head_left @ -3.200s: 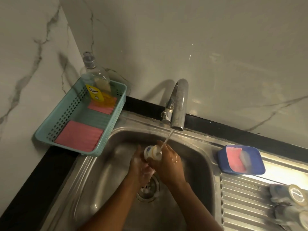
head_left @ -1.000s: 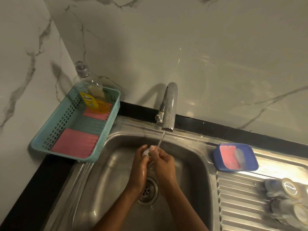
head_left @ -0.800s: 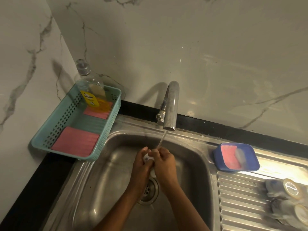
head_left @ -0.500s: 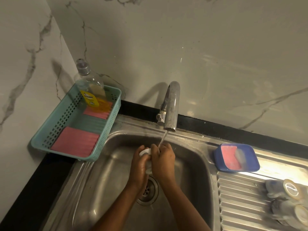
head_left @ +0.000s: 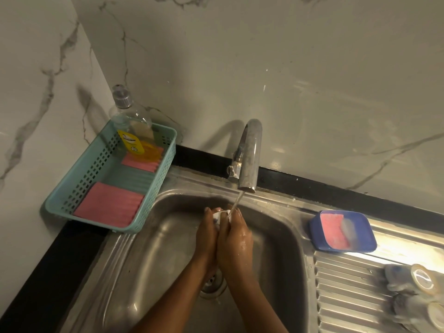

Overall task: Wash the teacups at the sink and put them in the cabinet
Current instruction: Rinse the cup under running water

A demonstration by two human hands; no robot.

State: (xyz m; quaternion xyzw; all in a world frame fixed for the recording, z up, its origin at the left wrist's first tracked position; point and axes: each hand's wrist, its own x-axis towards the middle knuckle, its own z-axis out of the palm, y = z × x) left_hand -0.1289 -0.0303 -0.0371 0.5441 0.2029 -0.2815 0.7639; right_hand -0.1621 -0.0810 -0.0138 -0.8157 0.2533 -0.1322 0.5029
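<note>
The left hand (head_left: 206, 234) and right hand (head_left: 236, 239) curl together around 1 small white teacup (head_left: 219, 217), holding it under the tap (head_left: 248, 155) stream above the sink (head_left: 168, 236) so rinse water drains away. 2 other teacups (head_left: 413, 282) lie on the ribbed drainboard (head_left: 348, 284), likely to drip dry.

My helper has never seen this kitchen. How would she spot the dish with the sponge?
Start at the steel sink. On its right, behind the ribbed drainboard, sits a blue dish. Unlike the teal basket on the left, it is small, solid-walled and blue.
</note>
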